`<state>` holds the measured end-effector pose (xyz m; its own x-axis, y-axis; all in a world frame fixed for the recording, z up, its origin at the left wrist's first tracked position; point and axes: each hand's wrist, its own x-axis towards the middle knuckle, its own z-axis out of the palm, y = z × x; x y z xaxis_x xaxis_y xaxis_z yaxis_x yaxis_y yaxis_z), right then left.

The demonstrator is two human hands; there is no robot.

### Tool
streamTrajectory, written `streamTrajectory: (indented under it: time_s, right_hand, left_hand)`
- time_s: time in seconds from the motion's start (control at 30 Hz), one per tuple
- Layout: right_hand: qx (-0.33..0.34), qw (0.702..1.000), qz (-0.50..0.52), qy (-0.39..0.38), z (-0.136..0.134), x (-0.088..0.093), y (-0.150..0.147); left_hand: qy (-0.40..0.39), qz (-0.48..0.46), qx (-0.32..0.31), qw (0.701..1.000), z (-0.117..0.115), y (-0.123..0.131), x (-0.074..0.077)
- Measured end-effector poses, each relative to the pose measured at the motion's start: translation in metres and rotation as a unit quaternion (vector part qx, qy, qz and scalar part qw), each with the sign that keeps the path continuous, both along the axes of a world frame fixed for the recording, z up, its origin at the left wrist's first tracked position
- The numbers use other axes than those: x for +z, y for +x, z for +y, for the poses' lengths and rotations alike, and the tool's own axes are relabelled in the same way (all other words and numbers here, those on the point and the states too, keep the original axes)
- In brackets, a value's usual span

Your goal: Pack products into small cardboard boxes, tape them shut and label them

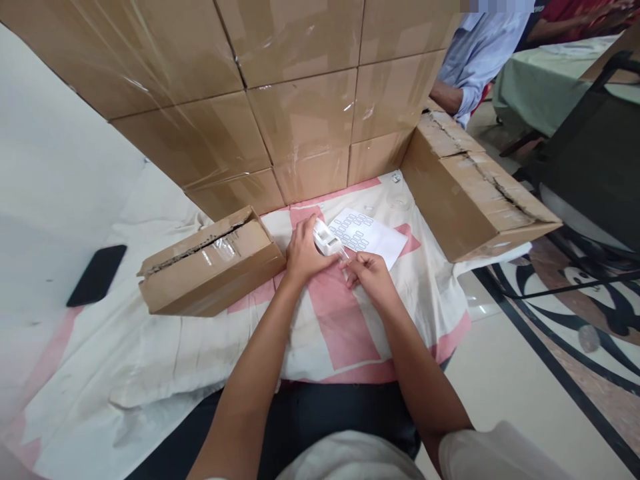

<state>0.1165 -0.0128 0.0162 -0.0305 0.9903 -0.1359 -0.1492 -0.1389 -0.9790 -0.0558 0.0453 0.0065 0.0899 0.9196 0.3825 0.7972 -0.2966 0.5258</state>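
My left hand (303, 252) is wrapped round a small white plastic device (327, 239) with dark slots in its face; its exact kind I cannot make out. A thin clear strip (345, 256) shows at the device's lower right end. There my right hand (367, 272) is closed in a pinch, its fingertips on the strip. Just beyond both hands, a white sheet (383, 241) printed with rows of small outlined rectangles lies flat on the cloth. Its near left part is partly covered by the device and my right hand.
Taped cartons (300, 120) form a wall behind. One carton (215, 267) lies at left, another (465, 193) at right. A black phone (97, 275) rests far left on the pink-and-white cloth (345, 320). A person in a blue shirt (485, 53) and a dark chair (595, 147) are at right.
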Motion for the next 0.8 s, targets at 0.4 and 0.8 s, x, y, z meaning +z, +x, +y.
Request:
streamTrajectory:
  time_s: [0.4, 0.8]
  right_hand:
    - [0.038, 0.998, -0.048, 0.006, -0.0022, 0.0021, 0.0095]
    - [0.039, 0.997, -0.060, -0.011, -0.0002, 0.0008, 0.0097]
  left_hand:
    - [-0.004, 0.012, -0.003, 1.000, 0.0063, -0.0048, 0.0016]
    - [0.002, 0.026, -0.008, 1.000, 0.0075, -0.0096, 0.0011]
